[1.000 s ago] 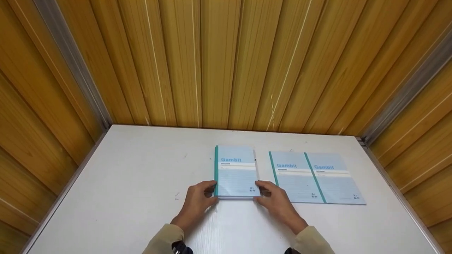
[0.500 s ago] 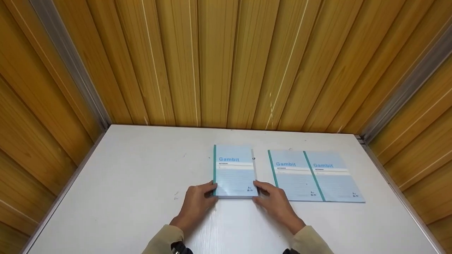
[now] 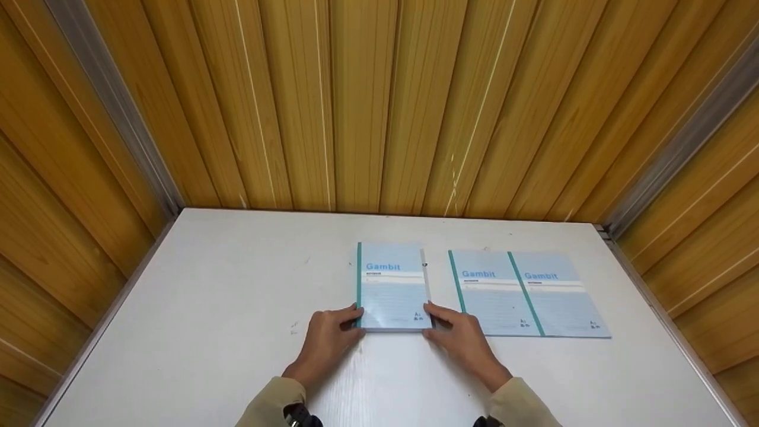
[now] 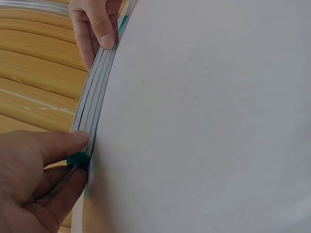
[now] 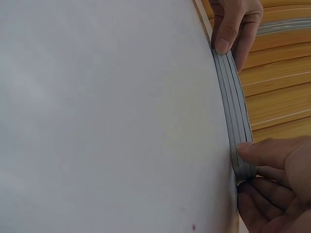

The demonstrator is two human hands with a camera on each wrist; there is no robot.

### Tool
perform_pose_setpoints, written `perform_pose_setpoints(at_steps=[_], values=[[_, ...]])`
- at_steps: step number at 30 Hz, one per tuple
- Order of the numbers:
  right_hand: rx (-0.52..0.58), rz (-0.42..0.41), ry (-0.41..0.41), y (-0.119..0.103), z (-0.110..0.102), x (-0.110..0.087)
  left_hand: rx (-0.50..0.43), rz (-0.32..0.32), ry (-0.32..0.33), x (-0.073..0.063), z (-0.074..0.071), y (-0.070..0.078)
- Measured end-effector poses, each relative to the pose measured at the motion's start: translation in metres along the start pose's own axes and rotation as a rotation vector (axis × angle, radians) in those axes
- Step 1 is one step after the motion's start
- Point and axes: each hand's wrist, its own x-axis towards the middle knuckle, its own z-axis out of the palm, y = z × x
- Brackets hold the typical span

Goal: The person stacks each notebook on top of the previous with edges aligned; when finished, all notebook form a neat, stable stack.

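Note:
A stack of light-blue "Gambit" notebooks (image 3: 392, 296) with green spines lies flat on the white table, in the middle of the head view. My left hand (image 3: 329, 338) holds its near left corner, fingers at the spine and thumb at the near edge. At the near right corner my right hand (image 3: 459, 338) grips the stack in the same way. Both wrist views show the layered page edges of the stack (image 4: 92, 102), with each thumb pressed against them. The table hides the stack's underside.
To the right, two more notebooks of the same kind, a left one (image 3: 492, 308) and a right one (image 3: 563, 305), lie side by side on the white table (image 3: 207, 308). Yellow wood-look panels (image 3: 356, 107) rise behind the table and at both sides.
The notebooks' spines in the stack look more flush on the left than a second ago. Both hands keep their hold at the near corners; the head view has shifted slightly.

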Motion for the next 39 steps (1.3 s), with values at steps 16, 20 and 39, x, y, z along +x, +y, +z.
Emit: perform_pose_setpoints(at_steps=[16, 20, 39], values=[[0.059, 0.007, -0.03, 0.002, -0.008, -0.003, -0.084, 0.033, -0.021, 0.004, -0.004, 0.001], [0.068, 0.004, -0.034, 0.003, -0.013, -0.002, -0.12, 0.025, 0.042, 0.006, -0.004, 0.006], [0.038, 0.034, 0.141, 0.026, -0.074, -0.005, -0.199, 0.142, 0.042, 0.03, 0.033, 0.055]])
